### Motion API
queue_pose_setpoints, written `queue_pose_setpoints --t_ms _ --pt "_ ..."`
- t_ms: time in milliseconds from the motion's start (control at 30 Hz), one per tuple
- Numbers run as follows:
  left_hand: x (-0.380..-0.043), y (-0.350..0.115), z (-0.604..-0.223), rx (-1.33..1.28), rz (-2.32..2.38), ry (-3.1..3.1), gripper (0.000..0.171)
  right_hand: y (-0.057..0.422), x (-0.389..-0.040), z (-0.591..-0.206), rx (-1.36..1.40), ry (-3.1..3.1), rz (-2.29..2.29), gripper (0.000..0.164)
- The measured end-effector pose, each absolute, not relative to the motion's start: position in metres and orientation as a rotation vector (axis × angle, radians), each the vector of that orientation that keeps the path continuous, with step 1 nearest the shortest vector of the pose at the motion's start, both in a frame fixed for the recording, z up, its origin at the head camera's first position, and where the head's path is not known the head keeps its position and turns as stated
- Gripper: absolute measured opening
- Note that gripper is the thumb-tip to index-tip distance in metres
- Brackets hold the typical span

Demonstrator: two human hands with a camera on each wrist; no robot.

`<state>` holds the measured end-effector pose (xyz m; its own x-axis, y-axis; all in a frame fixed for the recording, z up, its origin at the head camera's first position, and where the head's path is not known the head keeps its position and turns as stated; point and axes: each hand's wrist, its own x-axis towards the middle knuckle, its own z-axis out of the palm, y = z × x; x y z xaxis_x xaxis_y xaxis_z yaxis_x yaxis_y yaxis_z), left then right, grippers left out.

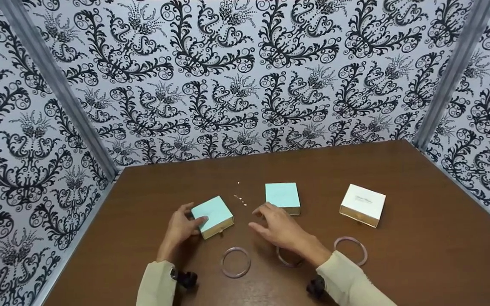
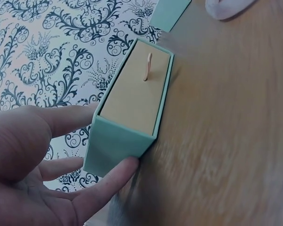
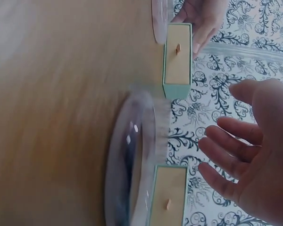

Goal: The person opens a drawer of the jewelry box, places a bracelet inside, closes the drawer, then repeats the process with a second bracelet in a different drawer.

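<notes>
Gripping a square, gold-drawered mint-green cardboard box on the brown wooden tabletop, the left hand might skew it by pressing unevenly; the empty right hand, if lowered, could nudge a glossy lilac bangle.

The mint-green drawer box lies flat on your left, set askew, its tan drawer front with a small pull loop facing you. The drawer sits inside the sleeve. Your left hand touches it, thumb on the top, a fingertip against the side. Your right hand hovers, fingers relaxed, near a matching mint-green box, also flat, its tan front toward you. A pale purple bangle lies flat, partly hidden beneath your right forearm.
</notes>
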<state>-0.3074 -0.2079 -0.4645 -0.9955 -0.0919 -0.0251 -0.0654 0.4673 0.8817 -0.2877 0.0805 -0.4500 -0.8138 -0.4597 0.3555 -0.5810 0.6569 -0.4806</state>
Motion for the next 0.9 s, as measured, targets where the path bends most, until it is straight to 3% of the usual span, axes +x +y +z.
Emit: queue_pose_setpoints --t_ms 200,533,900 --pt "-0.308 -0.209 -0.466 0.178 -1.663 -2.654 0.071 0.069 -0.29 -0.456 0.816 -2.726 1.114 0.035" --pt "-0.312 -0.209 -0.469 0.235 -1.807 -2.606 0.075 0.05 -0.291 -0.463 0.69 -2.789 1.394 0.023" --pt "-0.309 -0.211 -0.467 0.256 -1.82 -2.587 0.074 0.028 -0.291 -0.468 0.658 -2.769 1.577 0.022"
